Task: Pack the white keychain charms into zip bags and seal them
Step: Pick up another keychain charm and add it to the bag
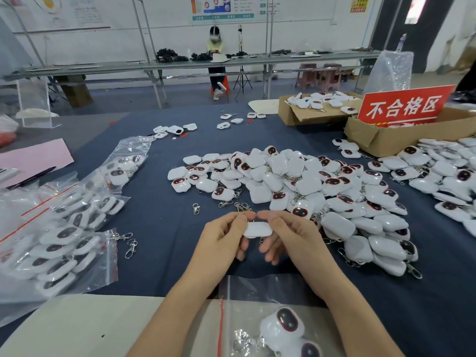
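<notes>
Head view, looking down onto a table (159, 240) draped in dark blue cloth. At centre, one white charm (257, 230), pinched between left hand (224, 235) and right hand (288, 235), raised just above the cloth. Long axis running left to right, one end under each thumb and forefinger. Plain white side up, face hidden. Lower fingers of both hands loosely curled beneath, gripping nothing else.

Nearer the body than the charm, a bag (239, 287) lying flat under the wrists and forearms. Red zip line along its left edge, under the left forearm; mouth open or closed, impossible to tell. Inside, at least two charms with metal clasps.

Likely next: charm drawn back and down toward that left edge, short end first. Left hand nearer the mouth, so probably best placed to spread it, with the right hand to feed.

Charm: smooth glossy plastic, a rounded pillow-like rectangle. On others nearby, a dark oval face ringed in red. Bag: thin, clear, crinkly film.

Just beyond and right of the hands, a pile (296, 181) of loose charms tangled with silver hardware. At left, filled bags (59, 240) in a heap. Between, loose clasps (128, 243) on the cloth. Far right, a cardboard box (386, 140) with a red sign (404, 106) standing in it.
</notes>
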`<state>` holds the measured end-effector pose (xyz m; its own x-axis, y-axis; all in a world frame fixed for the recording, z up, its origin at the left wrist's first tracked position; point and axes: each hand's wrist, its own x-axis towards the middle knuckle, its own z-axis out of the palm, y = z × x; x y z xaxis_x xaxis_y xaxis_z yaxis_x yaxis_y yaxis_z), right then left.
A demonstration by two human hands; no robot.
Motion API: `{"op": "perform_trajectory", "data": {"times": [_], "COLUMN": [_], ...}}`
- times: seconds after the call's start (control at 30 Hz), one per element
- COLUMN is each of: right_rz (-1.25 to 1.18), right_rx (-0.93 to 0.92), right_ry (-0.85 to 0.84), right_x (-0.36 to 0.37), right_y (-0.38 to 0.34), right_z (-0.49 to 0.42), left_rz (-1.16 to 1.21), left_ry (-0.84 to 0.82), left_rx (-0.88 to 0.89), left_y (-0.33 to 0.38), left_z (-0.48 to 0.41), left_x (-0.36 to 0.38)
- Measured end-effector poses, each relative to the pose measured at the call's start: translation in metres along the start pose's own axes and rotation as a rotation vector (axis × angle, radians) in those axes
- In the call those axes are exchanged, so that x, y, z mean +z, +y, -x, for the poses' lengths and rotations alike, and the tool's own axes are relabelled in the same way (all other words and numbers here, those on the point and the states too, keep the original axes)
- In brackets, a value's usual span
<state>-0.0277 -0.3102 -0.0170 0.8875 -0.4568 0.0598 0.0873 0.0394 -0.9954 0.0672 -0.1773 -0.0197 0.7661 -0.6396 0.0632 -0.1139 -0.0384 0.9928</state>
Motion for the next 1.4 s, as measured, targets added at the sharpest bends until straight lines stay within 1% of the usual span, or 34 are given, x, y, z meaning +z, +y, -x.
{"op": "perform_trajectory", "data": {"times": [0.07,0.13,0.27,0.33,0.47,0.6,0.67,0.9,1.0,1.03,1.1,1.13,1.17,1.2,1.27,1.4], "right_rz": [-0.005,-0.026,-0.067,-0.077,-0.089,-0.040,-0.025,-0.031,-0.016,0.004,0.075,0.133,0.204,0.279,0.411,0.751], "right_rx": [-0.002,0.011,0.048,0.061,0.096,0.076,0.071,0.074,0.083,0.073,0.039,0.018,-0.005,-0.025,-0.044,-0.126], "right_ry": [-0.027,-0.024,-0.015,-0.014,-0.002,-0.056,-0.079,-0.073,-0.070,-0.071,-0.080,-0.092,-0.116,-0.156,-0.262,-0.453], "right_x": [0.000,0.000,-0.002,-0.003,-0.006,-0.005,-0.004,-0.004,-0.003,-0.002,-0.001,-0.001,-0.001,0.000,0.003,0.018], "right_y": [0.000,0.000,0.002,0.003,0.005,0.004,0.004,0.003,0.004,0.004,0.002,0.000,-0.003,-0.007,-0.017,-0.035], "right_z": [0.001,0.001,-0.001,-0.002,-0.005,-0.005,-0.005,-0.005,-0.006,-0.006,-0.004,-0.003,-0.002,-0.001,0.001,0.016], "left_rz": [0.058,0.065,0.040,0.069,0.274,0.162,0.157,0.170,0.131,0.156,0.317,0.394,0.417,0.377,0.204,-0.019], "left_ry": [-0.021,-0.016,-0.008,-0.015,-0.157,-0.178,-0.169,-0.158,-0.095,-0.059,0.012,0.034,0.050,0.058,0.031,-0.093], "left_rx": [-0.035,-0.053,-0.052,-0.046,-0.003,0.070,0.073,0.096,0.107,0.099,0.047,0.028,0.022,0.025,0.011,-0.126], "left_y": [0.000,0.001,-0.001,-0.001,0.003,0.003,0.003,0.001,0.003,0.005,0.009,0.014,0.018,0.020,0.021,0.013], "left_z": [-0.002,-0.004,-0.004,-0.004,0.000,0.002,0.001,0.001,0.003,0.004,0.005,0.007,0.010,0.014,0.029,0.068], "left_x": [-0.002,-0.003,-0.001,-0.002,-0.002,0.000,0.000,0.000,-0.001,-0.002,-0.007,-0.013,-0.020,-0.028,-0.047,-0.077]}}
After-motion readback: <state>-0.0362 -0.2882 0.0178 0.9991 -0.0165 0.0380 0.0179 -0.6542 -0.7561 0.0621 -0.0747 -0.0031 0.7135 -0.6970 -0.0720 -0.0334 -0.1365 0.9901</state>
